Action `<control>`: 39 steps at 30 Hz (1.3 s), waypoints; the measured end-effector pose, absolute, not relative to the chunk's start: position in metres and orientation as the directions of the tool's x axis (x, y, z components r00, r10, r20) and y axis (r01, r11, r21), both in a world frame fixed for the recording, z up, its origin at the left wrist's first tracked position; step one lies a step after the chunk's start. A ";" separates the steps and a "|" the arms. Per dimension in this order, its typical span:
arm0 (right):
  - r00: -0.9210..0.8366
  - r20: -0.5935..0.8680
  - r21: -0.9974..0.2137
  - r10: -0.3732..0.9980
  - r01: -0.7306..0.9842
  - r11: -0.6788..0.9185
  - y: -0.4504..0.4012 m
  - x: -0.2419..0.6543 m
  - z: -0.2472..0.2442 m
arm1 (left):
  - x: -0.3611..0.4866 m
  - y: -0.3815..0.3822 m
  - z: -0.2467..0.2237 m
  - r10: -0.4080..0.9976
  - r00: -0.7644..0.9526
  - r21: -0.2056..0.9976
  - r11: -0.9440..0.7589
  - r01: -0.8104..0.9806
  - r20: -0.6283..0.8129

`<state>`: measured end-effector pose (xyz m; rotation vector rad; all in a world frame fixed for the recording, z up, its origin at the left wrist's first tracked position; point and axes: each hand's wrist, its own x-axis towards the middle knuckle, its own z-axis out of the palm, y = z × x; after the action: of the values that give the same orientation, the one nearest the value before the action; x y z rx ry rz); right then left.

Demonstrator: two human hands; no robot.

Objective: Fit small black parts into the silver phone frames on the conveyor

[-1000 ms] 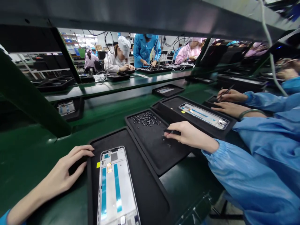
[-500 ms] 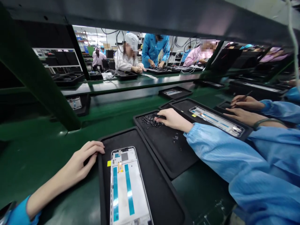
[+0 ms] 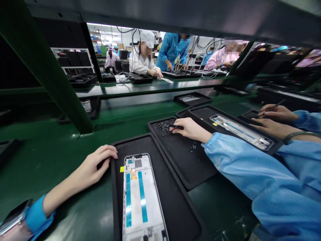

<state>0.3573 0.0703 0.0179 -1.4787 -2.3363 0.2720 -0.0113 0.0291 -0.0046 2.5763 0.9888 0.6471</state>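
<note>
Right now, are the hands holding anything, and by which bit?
The right hand grips a black tool in its fingers; where along it, I can't tell. The left hand just touches the nearest tray.

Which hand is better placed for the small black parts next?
Probably the right hand: it holds a black tool at the small black parts, while the left hand is at the phone-frame tray.

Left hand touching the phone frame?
No, the left hand is at the side edge of the black tray, with a visible gap to the phone frame.
</note>
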 end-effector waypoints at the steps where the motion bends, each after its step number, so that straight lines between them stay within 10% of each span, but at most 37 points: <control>1: -0.381 0.193 -0.343 0.904 0.837 0.426 0.070 0.357 0.018 | -0.011 0.029 -0.004 0.689 0.662 0.431 -0.714 0.551 0.294; 39: -0.583 0.252 -0.818 0.772 0.297 0.492 0.044 0.225 0.020 | 0.033 0.026 0.000 0.810 0.456 0.622 -0.579 0.527 0.368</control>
<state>0.2250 0.0435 0.0195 -0.8760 -2.1223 0.9997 0.0334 0.0263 0.0004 2.2887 1.1229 0.9110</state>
